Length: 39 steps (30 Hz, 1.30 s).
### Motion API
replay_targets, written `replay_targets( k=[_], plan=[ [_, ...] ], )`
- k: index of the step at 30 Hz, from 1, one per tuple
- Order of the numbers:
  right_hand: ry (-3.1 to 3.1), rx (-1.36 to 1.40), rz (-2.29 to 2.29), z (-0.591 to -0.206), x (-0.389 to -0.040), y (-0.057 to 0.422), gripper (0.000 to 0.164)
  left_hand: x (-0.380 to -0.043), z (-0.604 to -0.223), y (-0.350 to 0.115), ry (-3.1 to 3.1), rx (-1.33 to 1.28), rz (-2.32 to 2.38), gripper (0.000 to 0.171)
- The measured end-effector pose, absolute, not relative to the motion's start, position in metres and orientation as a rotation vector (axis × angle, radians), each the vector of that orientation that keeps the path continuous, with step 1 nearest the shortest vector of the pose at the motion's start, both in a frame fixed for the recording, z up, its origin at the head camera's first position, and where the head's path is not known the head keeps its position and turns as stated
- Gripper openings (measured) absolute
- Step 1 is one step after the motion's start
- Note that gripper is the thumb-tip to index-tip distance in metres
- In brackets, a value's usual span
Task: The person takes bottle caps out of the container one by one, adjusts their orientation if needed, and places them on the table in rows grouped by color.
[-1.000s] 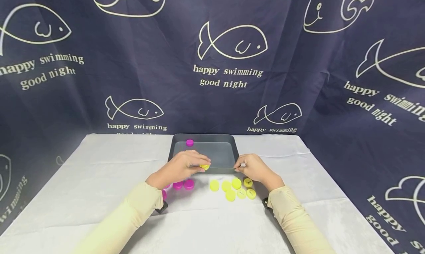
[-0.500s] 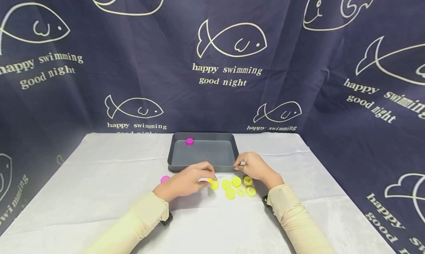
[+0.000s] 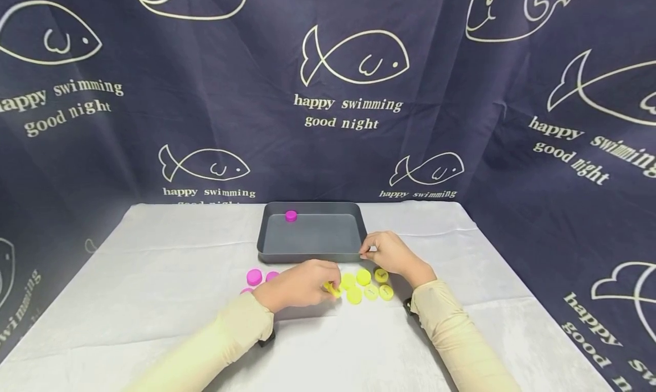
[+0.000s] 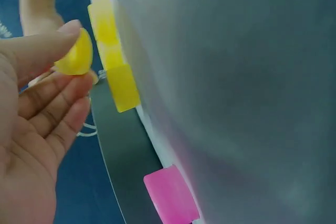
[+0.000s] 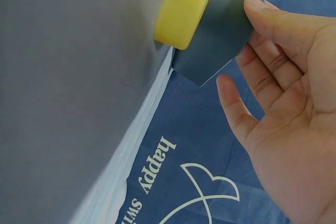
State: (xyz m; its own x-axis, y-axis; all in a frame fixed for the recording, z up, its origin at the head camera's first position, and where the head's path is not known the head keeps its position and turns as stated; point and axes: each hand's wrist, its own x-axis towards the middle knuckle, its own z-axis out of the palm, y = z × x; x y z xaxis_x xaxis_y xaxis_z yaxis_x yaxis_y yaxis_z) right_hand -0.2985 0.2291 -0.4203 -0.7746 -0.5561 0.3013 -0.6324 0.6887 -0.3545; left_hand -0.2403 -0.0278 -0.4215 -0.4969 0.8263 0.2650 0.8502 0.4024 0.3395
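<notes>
My left hand pinches a tilted yellow cap between thumb and fingers, just above the white table at the left end of a group of yellow caps. In the left wrist view, more yellow caps stand close to the fingertips. My right hand grips the near right corner of a dark grey tray; its thumb and fingers pinch the tray wall in the right wrist view. One magenta cap lies inside the tray, far left.
Magenta caps lie on the table in front of the tray, partly hidden behind my left hand and forearm. Dark blue cloth with fish drawings hangs behind and beside the white-covered table.
My left hand has come from over the tray's front edge toward me and slightly right, down beside the yellow caps, with the yellow cap held throughout. My right hand stays at the tray corner.
</notes>
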Motion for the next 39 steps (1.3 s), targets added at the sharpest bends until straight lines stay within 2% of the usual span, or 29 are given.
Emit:
replay_targets(
  k=[7,19,23,33,39],
  plan=[
    [-2.709,0.984,0.662,-0.42,-0.3,0.23,0.011,-0.241,-0.423,-0.019,-2.689,-1.569,-0.355,0.024],
    [-2.717,0.985,0.641,-0.415,-0.299,0.23,0.009,-0.242,-0.423,-0.018,-2.656,-1.594,-0.292,0.015],
    [-2.713,0.983,0.652,-0.415,-0.298,0.231,0.01,-0.246,-0.417,-0.023,-2.615,-1.6,-0.349,0.006],
    [-2.745,0.95,0.669,-0.423,-0.296,0.229,0.009,-0.278,-0.371,-0.076,-2.433,-1.397,-0.553,0.047],
    [-2.715,0.96,0.657,-0.421,-0.297,0.229,0.009,-0.306,-0.366,-0.101,-2.382,-1.262,-0.619,0.051]
  ],
)
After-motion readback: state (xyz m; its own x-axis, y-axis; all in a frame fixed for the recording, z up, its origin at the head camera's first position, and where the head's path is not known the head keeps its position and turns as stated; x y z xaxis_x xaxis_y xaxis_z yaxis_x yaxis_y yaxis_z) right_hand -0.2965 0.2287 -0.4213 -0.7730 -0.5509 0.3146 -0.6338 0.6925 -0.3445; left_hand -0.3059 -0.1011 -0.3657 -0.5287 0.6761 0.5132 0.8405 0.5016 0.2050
